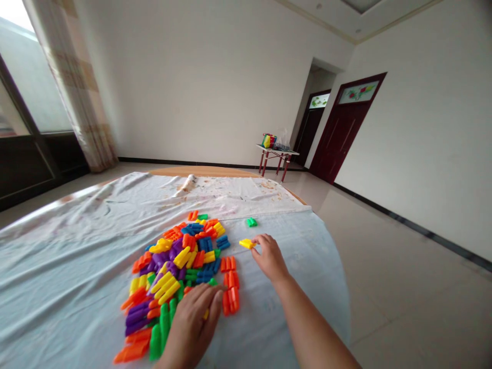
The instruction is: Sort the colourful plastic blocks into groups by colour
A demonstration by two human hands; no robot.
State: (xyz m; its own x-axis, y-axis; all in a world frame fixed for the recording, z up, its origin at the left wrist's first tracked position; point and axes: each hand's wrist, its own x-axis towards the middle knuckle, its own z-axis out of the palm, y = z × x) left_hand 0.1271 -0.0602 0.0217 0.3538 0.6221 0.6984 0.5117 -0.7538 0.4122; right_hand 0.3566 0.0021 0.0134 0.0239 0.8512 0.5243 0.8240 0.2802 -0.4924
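Observation:
My right hand (268, 259) pinches one end of a yellow plastic building block (246, 244) between thumb and fingertips, to the right of the pile. Beyond it a green block (251, 222) lies alone on the cloth. At the near right edge of a heap of ribbed plastic blocks (165, 284), my left hand (194, 320) is closed, its fingers curled. A bit of a yellow block (206, 314) shows between its thumb and fingers; the rest is hidden. Orange blocks (231, 280) stand in a short line between the two hands.
A pale blue and white cloth (292, 251) with folds and stains covers the round table, whose wooden rim (203, 170) shows at the far side. Farther off, a small folding table (277, 150) holds a colourful bag (268, 140) near a dark red door (346, 130).

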